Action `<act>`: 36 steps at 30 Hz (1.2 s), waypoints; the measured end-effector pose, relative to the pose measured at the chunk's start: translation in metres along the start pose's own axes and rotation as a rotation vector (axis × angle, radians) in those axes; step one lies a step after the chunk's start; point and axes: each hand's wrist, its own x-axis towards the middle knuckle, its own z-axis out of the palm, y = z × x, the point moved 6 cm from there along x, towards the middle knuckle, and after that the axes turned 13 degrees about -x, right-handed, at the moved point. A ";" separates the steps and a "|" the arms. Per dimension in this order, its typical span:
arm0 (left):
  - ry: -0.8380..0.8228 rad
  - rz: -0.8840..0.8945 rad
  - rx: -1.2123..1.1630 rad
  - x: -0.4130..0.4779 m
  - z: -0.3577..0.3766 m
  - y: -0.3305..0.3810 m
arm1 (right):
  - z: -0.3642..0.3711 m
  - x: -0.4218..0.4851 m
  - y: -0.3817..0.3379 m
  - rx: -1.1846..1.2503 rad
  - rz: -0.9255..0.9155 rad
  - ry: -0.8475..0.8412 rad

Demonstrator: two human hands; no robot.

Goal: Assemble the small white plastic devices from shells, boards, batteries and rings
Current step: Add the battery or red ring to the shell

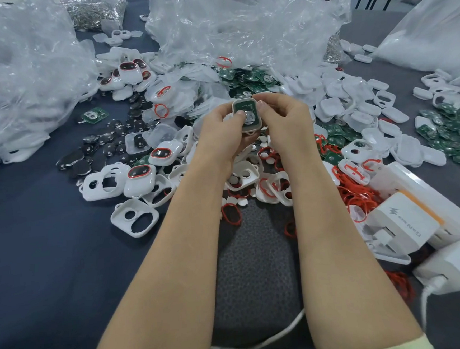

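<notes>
Hands meet above the heap: the left hand [220,132] and right hand [285,121] both pinch one white shell [257,122], open side up. A green board [243,107] and a round battery [250,118] sit inside it, with the left thumb pressing in. Below, loose shells [135,221], red rings [358,196] and coin batteries [73,159] litter the blue tabletop [36,244].

1. We grip the half-built device [247,115] between our left hand [220,132] and right hand [285,120]: white shell, open side up, with a green board and silvery disc inside.
2. Dark coin batteries [75,159] lie scattered left of our left hand.
3. Green boards [259,75] are heaped just beyond both hands.
4. Red rings [359,194] lie tangled right of our right hand, nearer us.
5. Empty white shells [119,220] lie to the left, nearer us.
</notes>
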 end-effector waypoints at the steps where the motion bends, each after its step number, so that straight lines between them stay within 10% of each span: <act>1: 0.003 -0.003 -0.002 0.000 0.000 0.000 | 0.000 0.000 0.000 -0.006 0.000 0.001; 12: 0.027 0.154 0.083 -0.001 -0.006 0.009 | 0.000 -0.006 -0.006 -0.006 -0.006 -0.013; 18: 0.230 0.264 -0.291 -0.005 -0.037 0.046 | -0.004 -0.008 -0.007 -0.004 0.040 0.024; 36: 0.388 0.404 -0.446 -0.007 -0.065 0.069 | 0.058 -0.031 -0.027 -0.898 -0.358 -0.502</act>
